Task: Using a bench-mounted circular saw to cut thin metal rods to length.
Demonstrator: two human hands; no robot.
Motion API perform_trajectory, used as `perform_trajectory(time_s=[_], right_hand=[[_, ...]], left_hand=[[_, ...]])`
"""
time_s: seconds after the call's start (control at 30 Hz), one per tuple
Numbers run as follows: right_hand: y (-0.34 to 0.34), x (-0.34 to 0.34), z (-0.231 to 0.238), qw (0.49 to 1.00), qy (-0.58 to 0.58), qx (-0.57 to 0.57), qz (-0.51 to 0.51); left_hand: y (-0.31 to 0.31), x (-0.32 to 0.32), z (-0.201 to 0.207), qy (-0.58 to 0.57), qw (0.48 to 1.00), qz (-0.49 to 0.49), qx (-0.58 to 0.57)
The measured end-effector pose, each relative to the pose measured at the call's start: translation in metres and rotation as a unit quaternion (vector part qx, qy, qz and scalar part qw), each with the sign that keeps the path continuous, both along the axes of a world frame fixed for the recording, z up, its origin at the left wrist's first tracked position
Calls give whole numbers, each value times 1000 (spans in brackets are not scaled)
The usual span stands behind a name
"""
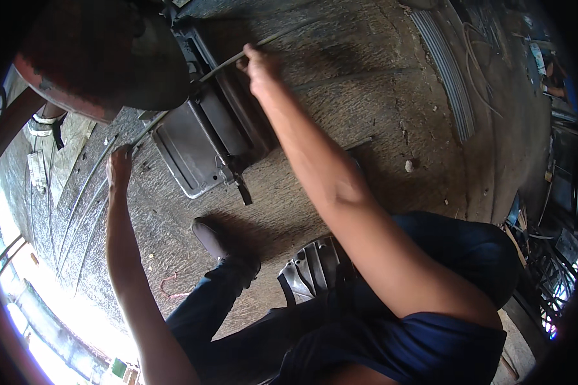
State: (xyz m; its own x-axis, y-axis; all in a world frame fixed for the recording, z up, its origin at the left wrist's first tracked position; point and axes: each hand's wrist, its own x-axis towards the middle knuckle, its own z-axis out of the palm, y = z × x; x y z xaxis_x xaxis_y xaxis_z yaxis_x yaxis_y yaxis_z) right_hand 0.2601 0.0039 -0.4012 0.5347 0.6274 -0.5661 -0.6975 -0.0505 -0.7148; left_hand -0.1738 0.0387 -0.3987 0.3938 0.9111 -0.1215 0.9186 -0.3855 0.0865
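Note:
A long thin metal rod (225, 63) runs slantwise across a metal machine base (183, 151) with a clamp-like bar on it. My left hand (120, 167) is closed around the rod's near left end. Farther off and to the right, my right hand (261, 69) grips the same rod with fingers curled, and the rod's far end sticks out beyond it. Over the base hangs a big rounded housing (103, 64), dark with a worn red rim. It hides part of the rod between my hands.
Several thin rods (85, 189) lie on the rough floor at left. A ribbed metal strip (444, 77) lies at far right, near a thin cable (478, 70). My shoe (210, 237) stands before the base. Metal scraps (559, 256) crowd the right edge.

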Motion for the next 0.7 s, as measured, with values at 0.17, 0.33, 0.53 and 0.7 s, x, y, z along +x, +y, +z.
perform_trajectory(time_s=[0.17, 0.33, 0.53, 0.7], right_hand=[[11, 85, 1, 995, -49, 12, -81], [12, 161, 5, 993, -38, -11, -110], [9, 183, 9, 997, -5, -13, -73], [-39, 168, 7, 1000, -10, -28, 3]], left_hand=[[17, 46, 28, -76, 996, -16, -32], [6, 23, 38, -57, 993, -85, -51], [7, 15, 28, -35, 997, -55, -47], [-3, 5, 24, 18, 996, -6, -87]])
